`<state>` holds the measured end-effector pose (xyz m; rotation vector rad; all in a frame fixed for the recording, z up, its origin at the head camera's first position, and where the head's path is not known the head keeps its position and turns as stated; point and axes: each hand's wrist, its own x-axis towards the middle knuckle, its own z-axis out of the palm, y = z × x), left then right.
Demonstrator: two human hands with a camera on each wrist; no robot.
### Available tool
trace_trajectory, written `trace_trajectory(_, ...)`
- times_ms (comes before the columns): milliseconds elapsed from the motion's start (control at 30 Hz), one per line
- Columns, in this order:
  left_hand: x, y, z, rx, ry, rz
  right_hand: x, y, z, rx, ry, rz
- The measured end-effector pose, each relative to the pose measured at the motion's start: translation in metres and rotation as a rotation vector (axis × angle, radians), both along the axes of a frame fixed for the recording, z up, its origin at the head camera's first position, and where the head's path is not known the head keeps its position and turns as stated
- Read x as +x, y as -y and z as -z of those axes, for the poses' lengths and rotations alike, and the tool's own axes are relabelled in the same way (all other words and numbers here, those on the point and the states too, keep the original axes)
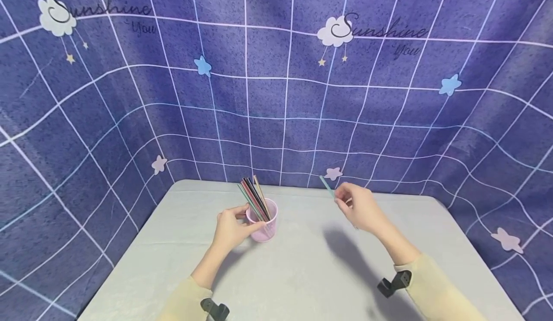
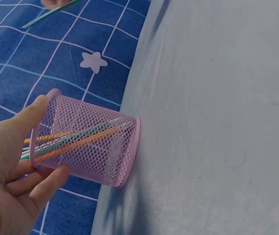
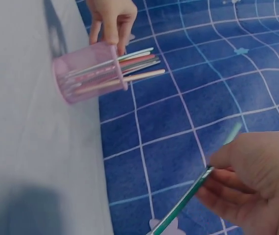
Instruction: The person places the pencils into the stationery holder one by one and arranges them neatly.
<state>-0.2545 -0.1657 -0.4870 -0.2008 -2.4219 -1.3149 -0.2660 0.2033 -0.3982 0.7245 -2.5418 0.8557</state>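
Observation:
A pink mesh pen cup (image 1: pixel 269 231) stands upright on the table, with several thin pencils (image 1: pixel 254 197) leaning in it, among them green, red, black and yellow-orange ones. My left hand (image 1: pixel 230 227) grips the cup near its rim, thumb on one side and fingers on the other, as the left wrist view also shows. Off to the right and above the table, my right hand (image 1: pixel 358 208) pinches a slim green pencil (image 3: pixel 183 198) between thumb and fingers. That pencil slants, and part of it is hidden behind the fingers.
Under both hands lies a pale table cover (image 1: pixel 294 273). A dark blue curtain (image 1: pixel 268 95) with white grid lines, stars and clouds hangs behind the table and along both sides. Each sleeve carries a small black wrist camera (image 1: pixel 395 282).

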Motion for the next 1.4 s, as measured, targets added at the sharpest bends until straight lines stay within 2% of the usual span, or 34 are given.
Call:
trace_trajectory(133, 0.000, -0.001, -0.001, 0.011, 0.020, -0.003, -0.004, 0.012, -0.009, -0.096, -0.063, 0.006)
trace_trajectory(300, 0.000, -0.001, -0.001, 0.007, 0.018, -0.005, -0.007, 0.029, -0.019, -0.180, -0.082, 0.006)
trace_trajectory(700, 0.001, -0.002, 0.000, 0.027, 0.021, 0.020, -0.013, 0.069, -0.028, -0.335, -0.049, -0.062)
trace_trajectory(867, 0.001, -0.001, -0.001, 0.026, 0.026, 0.013, -0.015, 0.081, -0.031, -0.413, -0.003, -0.115)
trace_trajectory(1000, 0.001, -0.001, -0.001, 0.018, 0.030, 0.008, -0.016, 0.093, -0.030, -0.461, 0.033, -0.157)
trace_trajectory(1400, 0.001, -0.001, 0.000, 0.008, 0.019, 0.014, -0.023, 0.119, -0.017, -0.471, 0.070, -0.190)
